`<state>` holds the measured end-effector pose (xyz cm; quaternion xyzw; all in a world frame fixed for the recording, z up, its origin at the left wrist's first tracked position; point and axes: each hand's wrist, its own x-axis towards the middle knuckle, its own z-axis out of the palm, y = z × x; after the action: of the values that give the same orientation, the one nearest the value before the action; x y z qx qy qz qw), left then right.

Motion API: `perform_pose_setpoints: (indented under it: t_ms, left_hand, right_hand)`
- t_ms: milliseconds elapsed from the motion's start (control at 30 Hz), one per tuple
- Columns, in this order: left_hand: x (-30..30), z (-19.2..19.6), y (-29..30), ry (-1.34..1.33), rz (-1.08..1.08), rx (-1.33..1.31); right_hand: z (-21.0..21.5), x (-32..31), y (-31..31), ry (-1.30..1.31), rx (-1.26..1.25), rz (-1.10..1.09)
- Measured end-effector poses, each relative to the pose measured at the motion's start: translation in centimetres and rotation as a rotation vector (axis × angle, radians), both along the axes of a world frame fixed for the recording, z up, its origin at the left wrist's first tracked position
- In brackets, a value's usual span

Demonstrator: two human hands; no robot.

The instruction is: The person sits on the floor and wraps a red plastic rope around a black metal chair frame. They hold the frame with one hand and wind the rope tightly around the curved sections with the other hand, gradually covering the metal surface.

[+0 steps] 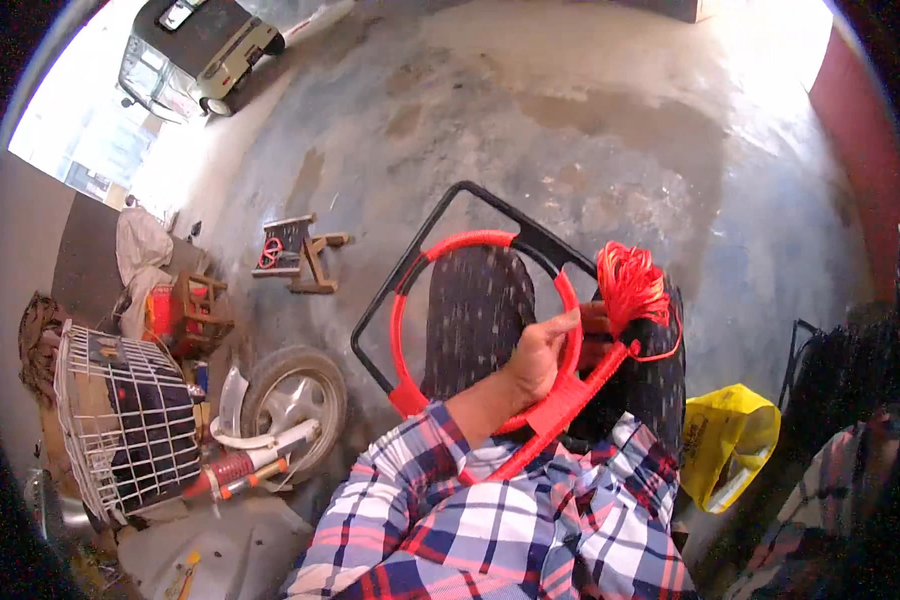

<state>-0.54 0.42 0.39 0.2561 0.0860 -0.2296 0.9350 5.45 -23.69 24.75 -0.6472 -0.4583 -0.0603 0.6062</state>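
A black metal frame point(370, 325) with a round ring rests across my lap, most of the ring wrapped in red cord. My left hand point(540, 362) reaches over the ring and is closed on its right side, thumb upward. Just outside the ring, beside a looped bundle of shiny red cord point(630, 288), a few fingers show; I cannot tell which hand they belong to. A red-wrapped bar point(560, 420) slants from the bundle down toward my shirt. My right hand is hidden around the bar and bundle; only its plaid sleeve point(642, 445) shows clearly.
On my left are a white wire basket point(130, 420), a spoked wheel with a tyre point(295, 405) and a small wooden stool point(200, 305). Ahead, another small frame point(300, 255) stands on the concrete floor. A yellow bag point(732, 440) sits at my right; a three-wheeled vehicle point(205, 55) is parked far left.
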Motion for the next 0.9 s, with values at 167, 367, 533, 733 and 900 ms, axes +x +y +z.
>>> perform_pose_setpoints:
  t_ms: [167, 367, 533, 733, 900]
  left_hand:
    - [-0.4, 0.4, 0.1, -0.077, -0.018, 0.158]
    - [-1.6, -5.0, 0.7, -0.088, 0.164, 0.437]
    - [0.0, 0.8, 0.2, -0.091, -0.010, 0.302]
    - [0.0, 0.8, 0.3, -0.038, -0.030, 0.288]
    - [0.2, 0.0, 0.3, 0.003, 0.013, 0.284]
  right_hand:
    - [-0.2, -0.4, -0.4, -0.008, 0.003, -0.041]
    - [-0.2, -0.5, -1.0, 0.001, 0.037, -0.017]
    - [0.4, 0.3, -0.7, -0.004, 0.059, -0.039]
    - [1.3, -0.8, -1.2, -0.051, 0.110, -0.024]
    - [3.3, -2.5, -1.6, -0.150, 0.315, -0.029]
